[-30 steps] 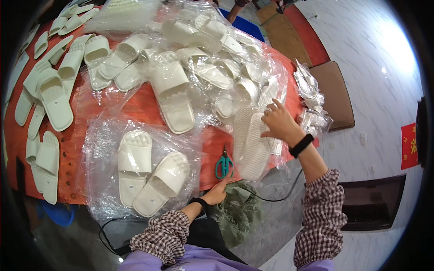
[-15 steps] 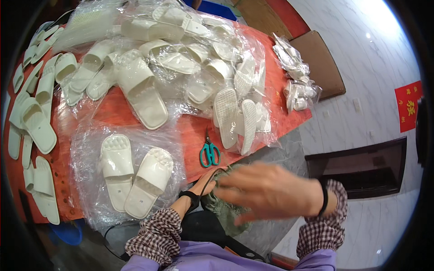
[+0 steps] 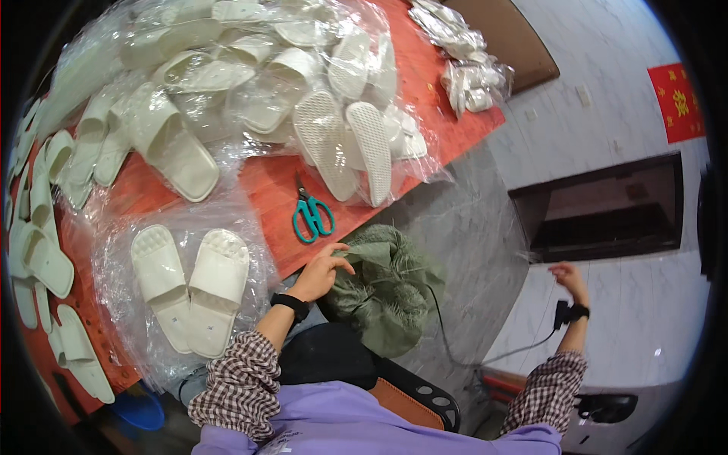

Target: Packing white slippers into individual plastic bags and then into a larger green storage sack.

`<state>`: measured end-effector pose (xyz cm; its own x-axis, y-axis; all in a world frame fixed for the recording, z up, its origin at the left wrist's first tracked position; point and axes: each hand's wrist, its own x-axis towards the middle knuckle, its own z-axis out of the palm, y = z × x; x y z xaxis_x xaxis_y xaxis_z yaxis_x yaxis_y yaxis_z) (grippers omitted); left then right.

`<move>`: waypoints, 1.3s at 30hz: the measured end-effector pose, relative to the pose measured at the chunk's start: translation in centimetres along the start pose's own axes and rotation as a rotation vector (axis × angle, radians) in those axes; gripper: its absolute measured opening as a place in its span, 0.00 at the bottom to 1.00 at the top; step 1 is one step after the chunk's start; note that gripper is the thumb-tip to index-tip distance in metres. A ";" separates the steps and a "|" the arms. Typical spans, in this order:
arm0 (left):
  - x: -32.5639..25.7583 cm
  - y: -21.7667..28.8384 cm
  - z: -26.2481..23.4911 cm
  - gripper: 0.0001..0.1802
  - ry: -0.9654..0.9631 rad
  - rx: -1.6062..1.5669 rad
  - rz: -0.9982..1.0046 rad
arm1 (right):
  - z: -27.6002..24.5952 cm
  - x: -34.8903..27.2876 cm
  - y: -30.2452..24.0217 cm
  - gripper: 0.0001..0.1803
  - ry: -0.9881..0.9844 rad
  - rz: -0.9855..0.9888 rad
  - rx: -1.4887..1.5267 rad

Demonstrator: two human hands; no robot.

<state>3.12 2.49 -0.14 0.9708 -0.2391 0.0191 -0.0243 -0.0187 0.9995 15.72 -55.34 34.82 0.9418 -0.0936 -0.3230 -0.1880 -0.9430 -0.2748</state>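
Observation:
My left hand [image 3: 322, 274] is at the table's front edge beside a green woven sack [image 3: 394, 318] with frayed edges. Its finger and thumb are apart, and nothing shows between them. Far out to the right, my right hand [image 3: 570, 282] hangs over the floor with fingers spread; a faint whitish wisp floats near the fingertips. A black band with a grey cable [image 3: 516, 349] circles that wrist. Two white slippers [image 3: 218, 265] lie side by side, toes away from me, on clear plastic bags [image 3: 114, 265]. Teal-handled scissors [image 3: 313, 218] rest on the red table [image 3: 265, 197], just beyond my left hand.
Bagged white slippers [image 3: 303, 76] heap across the far side of the table. More loose slippers [image 3: 45, 258] line its left edge. Small wrapped packets [image 3: 474, 80] sit at the far right corner. A blue basin [image 3: 140, 406] is below the table, and a chair [image 3: 417, 394] is near my lap.
My right hand has swung from beside the left hand out to the far right. The left slipper and right slipper now lie more evenly. The view has shifted, uncovering the green sack.

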 end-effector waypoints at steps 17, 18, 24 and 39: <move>1.3 3.4 2.0 0.34 0.007 0.295 0.061 | 40.4 0.7 -24.8 0.11 -0.317 -0.911 0.195; 1.3 3.1 1.9 0.35 0.010 0.275 0.064 | 42.5 1.2 -23.9 0.09 -0.342 -0.878 0.166; 1.9 3.3 1.6 0.36 0.044 0.035 -0.063 | 42.4 -1.1 -6.9 0.35 -0.818 -0.527 -0.588; 4.0 4.5 1.6 0.37 0.000 0.013 -0.035 | 28.8 -3.3 -9.5 0.11 -0.601 -0.070 -0.831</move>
<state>6.56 -0.10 4.42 0.9710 -0.2385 -0.0164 0.0072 -0.0393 0.9992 6.35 -36.83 12.39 0.6053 -0.0703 -0.7929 0.3295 -0.8846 0.3300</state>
